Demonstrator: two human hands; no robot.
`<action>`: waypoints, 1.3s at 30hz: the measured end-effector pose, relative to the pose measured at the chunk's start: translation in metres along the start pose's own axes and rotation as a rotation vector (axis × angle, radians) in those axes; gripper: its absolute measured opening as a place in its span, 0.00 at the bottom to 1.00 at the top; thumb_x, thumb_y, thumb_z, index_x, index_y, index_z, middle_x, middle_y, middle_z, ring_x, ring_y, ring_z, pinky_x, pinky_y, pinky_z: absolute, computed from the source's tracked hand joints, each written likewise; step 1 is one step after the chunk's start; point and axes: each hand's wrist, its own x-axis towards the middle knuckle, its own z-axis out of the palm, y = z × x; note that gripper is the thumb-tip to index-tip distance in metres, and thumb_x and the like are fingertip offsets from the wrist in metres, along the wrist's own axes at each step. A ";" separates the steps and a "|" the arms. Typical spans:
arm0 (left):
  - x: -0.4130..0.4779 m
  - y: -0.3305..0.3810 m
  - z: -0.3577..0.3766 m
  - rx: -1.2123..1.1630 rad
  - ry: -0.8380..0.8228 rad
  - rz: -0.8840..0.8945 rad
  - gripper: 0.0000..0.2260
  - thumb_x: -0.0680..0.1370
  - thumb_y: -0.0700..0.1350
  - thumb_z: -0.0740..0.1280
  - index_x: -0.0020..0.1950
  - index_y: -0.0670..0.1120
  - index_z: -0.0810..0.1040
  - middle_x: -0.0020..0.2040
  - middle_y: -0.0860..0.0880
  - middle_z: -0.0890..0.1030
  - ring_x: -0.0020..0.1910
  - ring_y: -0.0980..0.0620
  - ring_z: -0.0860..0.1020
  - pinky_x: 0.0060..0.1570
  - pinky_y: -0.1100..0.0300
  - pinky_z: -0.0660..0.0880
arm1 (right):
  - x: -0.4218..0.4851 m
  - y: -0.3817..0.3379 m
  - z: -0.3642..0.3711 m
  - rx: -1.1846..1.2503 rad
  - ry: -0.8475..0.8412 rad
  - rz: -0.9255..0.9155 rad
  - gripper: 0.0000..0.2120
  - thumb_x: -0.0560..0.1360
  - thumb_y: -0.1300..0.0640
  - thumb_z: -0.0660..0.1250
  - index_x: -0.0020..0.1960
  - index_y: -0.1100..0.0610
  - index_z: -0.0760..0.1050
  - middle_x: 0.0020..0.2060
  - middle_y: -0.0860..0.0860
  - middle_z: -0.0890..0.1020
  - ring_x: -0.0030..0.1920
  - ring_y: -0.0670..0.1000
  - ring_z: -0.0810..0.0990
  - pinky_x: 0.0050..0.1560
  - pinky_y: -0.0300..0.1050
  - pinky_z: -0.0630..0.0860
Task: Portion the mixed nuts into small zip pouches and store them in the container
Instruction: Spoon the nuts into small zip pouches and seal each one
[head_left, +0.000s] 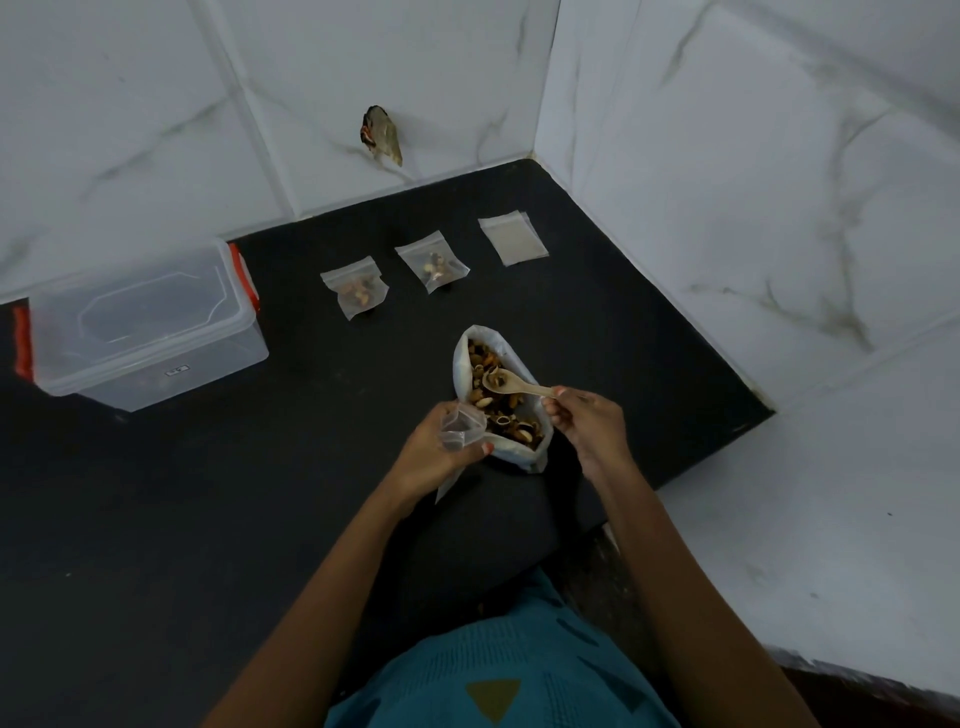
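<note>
While pinching a wooden spoon (511, 383) over the open nut bag (464, 364) with the right hand (587, 426), grips an empty zip pouch (460, 428) in the left hand (436, 452).

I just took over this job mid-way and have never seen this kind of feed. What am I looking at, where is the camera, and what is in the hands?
There is no machine here: a person works with two bare hands. The single picture comes from a camera worn on the person's head, looking forward and down.

The left hand pinches a small empty zip pouch. The right hand holds a spoon, its bowl over the nuts in the open bag of mixed nuts.

On the black counter lie two filled pouches. A stack of empty pouches lies near the wall corner. A clear container with red clips stands at the left.
</note>
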 end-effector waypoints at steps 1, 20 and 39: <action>0.000 0.000 0.000 0.013 0.013 -0.021 0.21 0.72 0.43 0.71 0.62 0.55 0.69 0.60 0.57 0.71 0.67 0.50 0.68 0.56 0.63 0.68 | -0.001 -0.001 -0.001 0.009 -0.001 0.002 0.05 0.76 0.65 0.63 0.45 0.63 0.77 0.35 0.54 0.79 0.35 0.46 0.76 0.39 0.36 0.76; 0.008 0.002 -0.002 0.161 0.343 0.253 0.28 0.67 0.41 0.76 0.64 0.46 0.68 0.63 0.49 0.72 0.63 0.54 0.70 0.61 0.56 0.71 | -0.067 -0.034 0.005 -0.260 -0.199 -0.265 0.06 0.76 0.64 0.63 0.49 0.63 0.77 0.33 0.53 0.80 0.30 0.41 0.77 0.32 0.32 0.75; -0.013 0.020 -0.007 0.072 0.346 0.406 0.24 0.69 0.40 0.74 0.62 0.46 0.69 0.55 0.54 0.74 0.53 0.68 0.73 0.49 0.77 0.69 | -0.095 -0.021 0.034 -0.902 -0.224 -0.919 0.10 0.77 0.64 0.62 0.56 0.64 0.76 0.51 0.58 0.81 0.52 0.51 0.80 0.54 0.37 0.73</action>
